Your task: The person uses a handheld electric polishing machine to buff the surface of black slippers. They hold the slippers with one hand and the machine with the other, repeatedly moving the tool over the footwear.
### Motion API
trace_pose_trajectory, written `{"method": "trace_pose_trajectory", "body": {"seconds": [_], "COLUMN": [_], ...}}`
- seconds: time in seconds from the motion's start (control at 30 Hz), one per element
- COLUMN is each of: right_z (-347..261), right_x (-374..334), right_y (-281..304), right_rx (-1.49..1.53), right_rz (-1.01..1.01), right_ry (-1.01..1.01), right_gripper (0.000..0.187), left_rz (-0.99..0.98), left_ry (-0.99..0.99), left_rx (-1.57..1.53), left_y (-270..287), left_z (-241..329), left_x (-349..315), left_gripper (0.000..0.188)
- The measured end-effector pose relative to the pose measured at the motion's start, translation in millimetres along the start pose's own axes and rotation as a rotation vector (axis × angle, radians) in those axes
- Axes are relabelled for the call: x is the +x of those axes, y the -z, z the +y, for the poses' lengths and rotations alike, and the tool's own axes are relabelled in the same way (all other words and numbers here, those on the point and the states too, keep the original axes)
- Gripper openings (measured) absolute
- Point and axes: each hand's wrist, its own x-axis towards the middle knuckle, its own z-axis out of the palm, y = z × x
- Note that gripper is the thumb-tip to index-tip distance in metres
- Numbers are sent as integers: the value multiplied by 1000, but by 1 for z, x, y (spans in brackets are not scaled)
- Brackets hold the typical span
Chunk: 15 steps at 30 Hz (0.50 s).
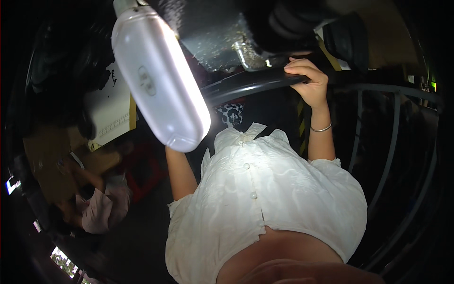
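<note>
My right hand (309,80) is closed over a black, curved edge (250,86) that crosses in front of me, its fingers bent on top. A thin metal bangle (321,128) circles that wrist. To the left hangs a long, rounded lamp (158,85) with a bright, whitish cover, close to the camera. It hides my left hand; only the left forearm (181,177) shows below its end. Beyond the black edge lies a dark surface with a wet-looking, shiny patch (248,54), whose kind I cannot make out.
At the left, a white sheet (113,116) with a yellow border stands beside cardboard-brown boxes. A co-worker in a pale shirt (109,206) is at the lower left, near a red frame-like object (146,173). Grey metal railings (396,120) curve along the right side.
</note>
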Motion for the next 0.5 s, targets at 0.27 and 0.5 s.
{"method": "trace_pose_trajectory", "body": {"seconds": [0.27,0.5], "right_z": [5,9], "right_x": [-3,-8], "right_y": [39,58], "right_rx": [186,439], "right_rz": [244,399], "right_ry": [-74,-221], "right_gripper": [34,31], "left_rz": [-70,4], "left_ry": [-139,210], "left_rx": [428,340], "left_y": [-52,-71], "left_z": [37,63], "left_x": [21,39], "left_gripper": [32,28]}}
